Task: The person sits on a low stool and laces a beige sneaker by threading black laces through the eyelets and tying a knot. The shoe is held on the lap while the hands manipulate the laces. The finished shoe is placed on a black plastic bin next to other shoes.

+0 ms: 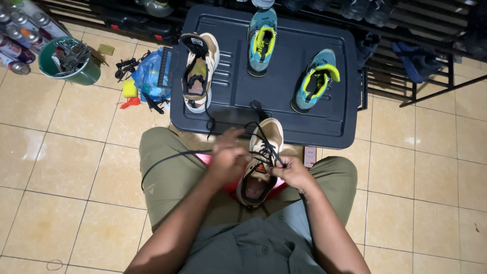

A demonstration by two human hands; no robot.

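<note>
Head view: a tan shoe (261,162) lies on the seated person's lap, toe pointing away, just in front of a dark plastic lid (284,81). The left hand (228,157) is loosely curled beside the shoe and pinches a black lace (172,157) that loops out over the left thigh. The right hand (294,172) is closed, fingertips gripping the lace strands at the eyelets. On the lid stand a second tan shoe (198,71) and two teal shoes (262,43) (315,81).
</note>
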